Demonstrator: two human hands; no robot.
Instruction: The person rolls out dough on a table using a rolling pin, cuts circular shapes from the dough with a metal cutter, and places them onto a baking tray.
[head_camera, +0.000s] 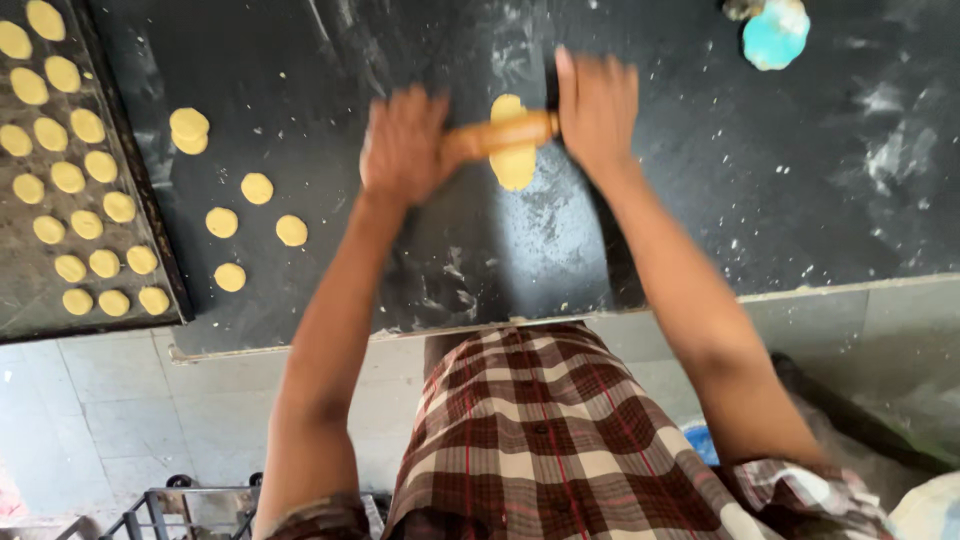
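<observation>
Floured black counter (780, 180) carries a yellow dough piece (514, 165). I see left hand (402, 148) closed around the rolling pin (500, 135); right hand (598, 105) presses it open-palmed.

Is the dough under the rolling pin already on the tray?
No, the dough piece lies on the black counter, apart from the tray.

Your head view is evenly lit by soft daylight; the dark counter (800, 180) shows a pale sheen at right. Your left hand (402, 148) and right hand (598, 105) smear with motion blur (the rolling pin (500, 135) too). Shadows are faint, edges slightly bowed.
</observation>
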